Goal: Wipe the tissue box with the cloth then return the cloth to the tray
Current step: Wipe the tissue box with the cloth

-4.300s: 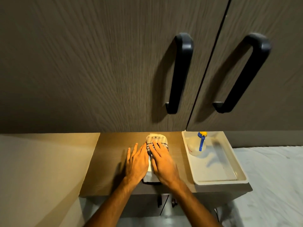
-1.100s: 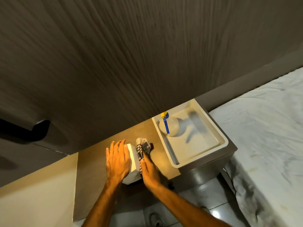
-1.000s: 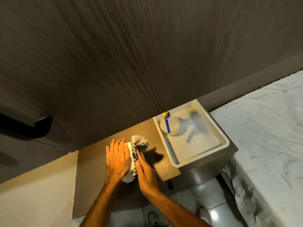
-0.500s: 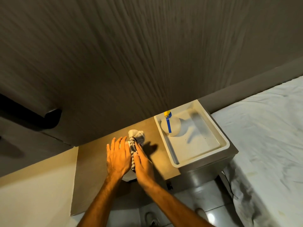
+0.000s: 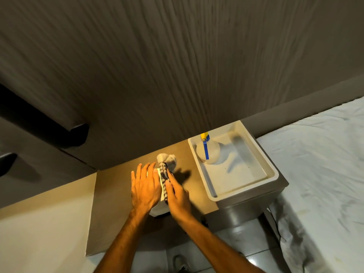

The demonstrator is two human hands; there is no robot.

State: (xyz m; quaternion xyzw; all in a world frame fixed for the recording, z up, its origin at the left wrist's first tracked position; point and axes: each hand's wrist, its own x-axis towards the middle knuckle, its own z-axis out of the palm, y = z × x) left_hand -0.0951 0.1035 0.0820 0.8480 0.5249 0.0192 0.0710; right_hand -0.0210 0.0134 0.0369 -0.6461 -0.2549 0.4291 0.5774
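Observation:
A white tissue box stands on the brown shelf, mostly hidden under my hands. My left hand lies flat on its top with fingers spread. My right hand presses a striped grey-and-white cloth against the box's right side. The cloth's bunched end sticks out past my fingertips toward the wall. The white tray sits to the right on the same shelf.
A spray bottle with a blue-and-yellow head stands in the tray's far left corner. Dark wooden cabinet doors with a black handle rise behind the shelf. A white-sheeted bed lies to the right; tiled floor shows below.
My right hand has slid the cloth along the box's right side toward the wall. My left hand stays flat on the box top. The view has shifted slightly.

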